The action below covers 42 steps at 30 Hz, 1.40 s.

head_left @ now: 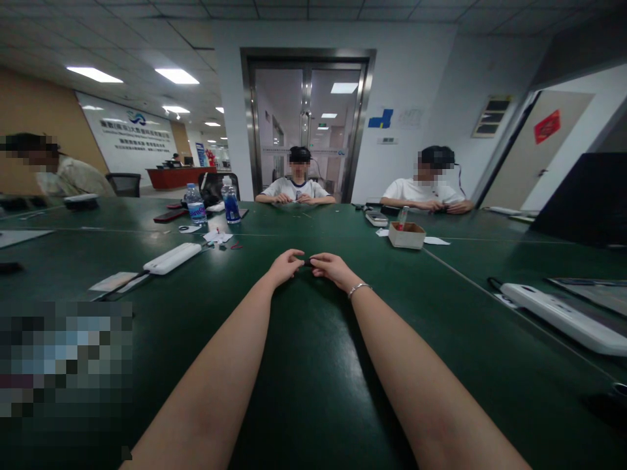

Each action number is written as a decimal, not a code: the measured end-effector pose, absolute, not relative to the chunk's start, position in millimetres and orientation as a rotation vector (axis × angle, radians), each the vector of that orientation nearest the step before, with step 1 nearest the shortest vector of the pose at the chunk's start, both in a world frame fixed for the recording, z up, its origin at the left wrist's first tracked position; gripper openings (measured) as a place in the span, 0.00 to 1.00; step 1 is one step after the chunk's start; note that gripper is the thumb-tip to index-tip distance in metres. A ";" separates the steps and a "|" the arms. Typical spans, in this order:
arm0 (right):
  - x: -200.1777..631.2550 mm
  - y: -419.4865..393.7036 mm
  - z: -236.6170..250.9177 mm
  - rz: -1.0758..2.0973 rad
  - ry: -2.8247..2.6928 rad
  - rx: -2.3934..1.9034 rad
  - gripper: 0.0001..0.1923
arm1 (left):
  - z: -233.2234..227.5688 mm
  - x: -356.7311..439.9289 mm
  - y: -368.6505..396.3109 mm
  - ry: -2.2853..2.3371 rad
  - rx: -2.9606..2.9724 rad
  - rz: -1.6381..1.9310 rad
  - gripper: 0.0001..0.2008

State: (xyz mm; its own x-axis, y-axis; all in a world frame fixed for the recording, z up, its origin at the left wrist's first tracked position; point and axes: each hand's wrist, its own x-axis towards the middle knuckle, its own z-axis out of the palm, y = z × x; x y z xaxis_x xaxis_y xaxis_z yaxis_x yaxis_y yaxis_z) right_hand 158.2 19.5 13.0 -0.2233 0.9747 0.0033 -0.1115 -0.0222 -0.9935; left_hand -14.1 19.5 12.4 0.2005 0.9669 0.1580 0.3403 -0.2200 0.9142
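Stretching forward over the green table [313, 391], both arms are laid out so that the hands meet well away from the body, where a small dark object [307, 262] can be worked between the fingertips. The left hand [285, 266] is curled, its thumb and forefinger closed on the left end of the object. The right hand [331, 267], with a bracelet [359, 288] at the wrist, is curled likewise and pinches the right end. What the object is cannot be told; it is too small. A white power strip [172, 258] lies to the left, a small cardboard box [406, 235] farther right, and water bottles [231, 204] at the far left. Other people are seated at the far edge.
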 end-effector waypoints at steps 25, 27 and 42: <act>158.5 18.4 14.1 1.437 -1.285 -1.002 0.06 | 11.6 -15.7 21.5 1.211 1.710 0.996 0.16; 158.5 17.7 14.7 1.437 -1.287 -0.997 0.06 | 10.7 -15.8 22.4 1.202 1.722 0.974 0.16; 157.7 17.9 14.4 1.446 -1.283 -1.001 0.06 | 13.9 -14.8 17.4 1.180 1.743 0.980 0.17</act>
State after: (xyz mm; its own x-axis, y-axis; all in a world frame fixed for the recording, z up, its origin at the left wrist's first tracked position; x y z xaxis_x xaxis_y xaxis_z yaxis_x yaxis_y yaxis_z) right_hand 157.7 17.9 14.4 -0.2377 0.9713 0.0047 -0.1207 -0.0247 -0.9924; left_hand -14.8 17.4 13.9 0.2659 0.9503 0.1616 0.3331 -0.2479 0.9097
